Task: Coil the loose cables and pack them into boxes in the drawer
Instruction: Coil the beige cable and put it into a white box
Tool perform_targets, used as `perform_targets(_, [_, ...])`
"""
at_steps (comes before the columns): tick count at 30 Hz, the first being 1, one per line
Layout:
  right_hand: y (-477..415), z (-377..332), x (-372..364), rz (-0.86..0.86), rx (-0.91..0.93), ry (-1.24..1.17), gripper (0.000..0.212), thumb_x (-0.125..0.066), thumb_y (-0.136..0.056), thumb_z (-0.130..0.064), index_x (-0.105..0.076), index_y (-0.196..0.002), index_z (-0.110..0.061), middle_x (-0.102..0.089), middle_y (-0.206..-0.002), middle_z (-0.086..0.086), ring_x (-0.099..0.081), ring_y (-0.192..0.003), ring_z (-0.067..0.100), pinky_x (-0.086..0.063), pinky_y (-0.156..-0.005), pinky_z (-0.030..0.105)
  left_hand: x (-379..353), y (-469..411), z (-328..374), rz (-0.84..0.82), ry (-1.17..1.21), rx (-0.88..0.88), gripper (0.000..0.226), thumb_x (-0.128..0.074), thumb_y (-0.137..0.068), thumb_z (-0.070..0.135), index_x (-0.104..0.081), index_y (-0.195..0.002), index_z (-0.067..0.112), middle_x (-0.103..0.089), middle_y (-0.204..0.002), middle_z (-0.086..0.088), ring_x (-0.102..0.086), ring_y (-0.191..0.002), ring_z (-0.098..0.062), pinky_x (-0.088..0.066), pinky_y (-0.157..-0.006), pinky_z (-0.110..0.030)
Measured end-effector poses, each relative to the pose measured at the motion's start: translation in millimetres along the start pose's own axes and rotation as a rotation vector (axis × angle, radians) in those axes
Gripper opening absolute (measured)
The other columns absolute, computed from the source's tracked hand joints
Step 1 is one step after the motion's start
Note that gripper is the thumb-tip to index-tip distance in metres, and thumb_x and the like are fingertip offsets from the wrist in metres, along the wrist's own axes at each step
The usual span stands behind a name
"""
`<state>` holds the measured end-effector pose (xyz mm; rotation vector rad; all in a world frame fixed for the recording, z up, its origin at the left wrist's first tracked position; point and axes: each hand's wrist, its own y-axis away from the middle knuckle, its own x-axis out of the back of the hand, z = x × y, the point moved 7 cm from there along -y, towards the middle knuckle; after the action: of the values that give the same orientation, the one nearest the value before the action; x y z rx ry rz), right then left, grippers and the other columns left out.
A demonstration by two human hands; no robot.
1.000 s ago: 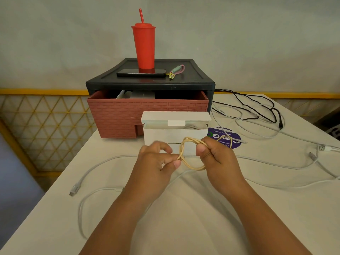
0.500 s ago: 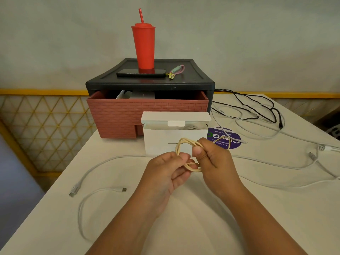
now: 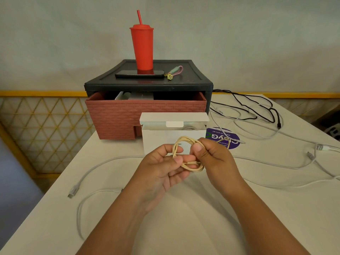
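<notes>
Big picture first: the table [image 3: 184,227] has loose white cables [image 3: 95,167] snaking across it on both sides and a black cable [image 3: 257,107] at far right; the drawer [image 3: 119,118] sits pulled open at the far side; the white box [image 3: 161,140] stands just in front of it with its lid flipped up.

Both hands are up over the table, right in front of that box; the right hand [image 3: 215,157] has its fingers curled round the right side of the tan cable coil [image 3: 191,168], and the left hand [image 3: 158,173] pinches the left side between thumb and fingers.

What I'd worry about: the loops are only held by fingers, nothing ties them; ease either grip on the way to the box and I reckon it springs open. A stray strand pokes out past the right hand, so it might snag the lid too.

The coil is a squashed oval roughly facing the person; its long axis runs on a slant, far-left down to near-right.
</notes>
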<state>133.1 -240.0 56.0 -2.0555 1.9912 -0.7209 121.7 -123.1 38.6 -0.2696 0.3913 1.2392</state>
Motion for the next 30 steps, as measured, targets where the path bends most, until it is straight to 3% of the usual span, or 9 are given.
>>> perform_targets(4, [0.3,0.8,2.0,0.015,-0.013,-0.016,0.025,-0.047,-0.083,-0.033,-0.055,-0.064,-0.019,-0.052,-0.051,-0.012,-0.044,-0.05,-0.001,-0.037,-0.053,0.01,-1.3,0.7,0.6,-0.065,-0.103,-0.013,0.019,-0.055,-0.077,0.007,-0.056,-0.094,0.016,-0.073,-0.078,-0.005,-0.067,-0.076,-0.012,-0.048,-0.071,-0.022])
perform_targets(9, [-0.4,1.3,2.2,0.017,0.002,-0.02,0.026,-0.047,-0.084,-0.033,-0.054,-0.063,-0.017,-0.05,-0.052,-0.011,-0.043,-0.051,-0.001,-0.036,-0.052,0.011,-3.5,0.1,-2.3,-0.057,-0.085,-0.036,0.022,-0.046,-0.089,-0.005,-0.057,-0.092,0.014,-0.074,-0.082,-0.003,-0.066,-0.07,-0.008,-0.052,-0.064,-0.017])
perform_targets(13, [-0.1,4.5,-1.7,-0.01,0.019,0.013,0.03,-0.047,-0.085,-0.033,-0.054,-0.064,-0.013,-0.048,-0.053,-0.01,-0.043,-0.052,0.001,-0.036,-0.053,0.012,-4.7,-1.0,0.8,-0.095,-0.007,-0.059,0.039,-0.056,-0.072,-0.014,-0.057,-0.101,0.012,-0.07,-0.075,-0.002,-0.063,-0.06,-0.009,-0.054,-0.067,-0.022])
perform_targets(15, [0.4,5.6,-2.4,-0.004,0.014,0.028,0.027,-0.047,-0.085,-0.034,-0.056,-0.065,-0.017,-0.05,-0.052,-0.01,-0.045,-0.051,0.001,-0.036,-0.052,0.012,-7.3,-0.5,1.4,-0.137,0.033,-0.039,0.045,-0.048,-0.064,-0.011,-0.057,-0.102,0.009,-0.063,-0.065,-0.005,-0.057,-0.054,-0.012,-0.051,-0.066,-0.026])
perform_targets(18, [2.4,3.8,-5.9,-0.013,0.034,0.099,0.023,-0.047,-0.084,-0.033,-0.056,-0.067,-0.02,-0.051,-0.052,-0.011,-0.046,-0.051,0.001,-0.036,-0.051,0.009,-4.1,-0.6,-0.5,-0.107,0.082,0.012,0.037,-0.042,-0.055,-0.006,-0.055,-0.089,0.001,-0.047,-0.051,-0.007,-0.04,-0.043,-0.014,-0.04,-0.065,-0.031])
perform_targets(21, [4.8,3.0,-14.5,-0.071,0.068,0.181,0.023,-0.046,-0.086,-0.034,-0.057,-0.07,-0.022,-0.051,-0.058,-0.012,-0.046,-0.056,0.003,-0.035,-0.053,0.014,-1.0,-1.1,-4.7,-0.054,0.127,0.09,0.011,-0.041,-0.066,0.012,-0.047,-0.073,0.005,-0.034,-0.042,-0.001,-0.027,-0.036,-0.011,-0.046,-0.056,-0.026])
perform_targets(26, [8.0,1.9,-22.0,-0.132,0.112,0.228,0.046,-0.043,-0.089,-0.044,-0.059,-0.076,-0.003,-0.046,-0.058,-0.009,-0.041,-0.055,0.006,-0.03,-0.051,0.018,8.4,-4.5,-11.2,-0.008,0.186,0.197,0.032,-0.053,-0.073,0.032,-0.049,-0.05,0.011,-0.022,-0.031,0.005,-0.019,-0.028,-0.008,-0.04,-0.052,-0.025])
perform_targets(30, [5.6,-0.4,-14.3,-0.085,0.148,0.286,0.051,-0.039,-0.087,-0.05,-0.058,-0.075,-0.004,-0.051,-0.065,0.003,-0.044,-0.059,0.014,-0.034,-0.054,0.027,9.6,-6.7,-9.0,-0.003,0.401,0.169,0.036,-0.049,-0.078,0.03,-0.061,-0.054,0.006,-0.022,-0.03,0.006,-0.018,-0.026,-0.006,-0.04,-0.043,-0.018])
